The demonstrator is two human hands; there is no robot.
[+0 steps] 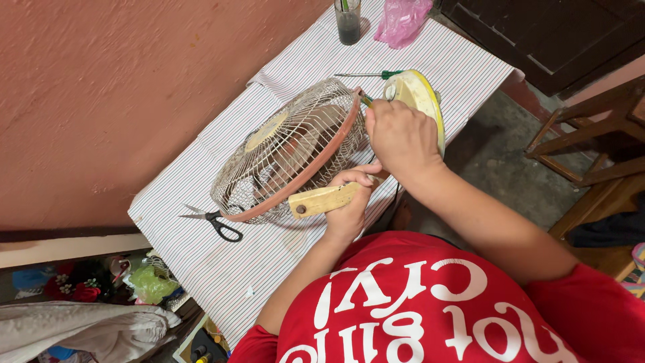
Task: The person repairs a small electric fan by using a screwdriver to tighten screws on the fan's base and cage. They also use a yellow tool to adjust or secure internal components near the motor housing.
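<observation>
A small table fan (295, 148) lies on its side on the bench (222, 269), which is covered with a thin striped cloth. Laid this way, the back of the fan and its stand face the person, within easy reach of both hands.

The left hand (351, 202) curls around the pale yellow plastic arm (326, 199) of the stand, its grip closed on it, apparently to keep the fan from rolling. The right hand (401, 138) is closed in a fist around a green-handled tool (366, 101), probably a screwdriver, with its tip hidden where the cage meets the round yellow base (422, 101).

The fan's cage is thin, curved wire, dull and a little rusty-looking, ringed by a reddish-brown plastic rim. The base is smooth, cream on its face with a yellow edge.

A second screwdriver (369, 74) with a green handle lies on the cloth just beyond the base. Black-handled scissors (215, 220) rest beside the rim on the near left. A glass (348, 21) with dark liquid and a crumpled pink plastic bag (402, 20) sit at the far end.
</observation>
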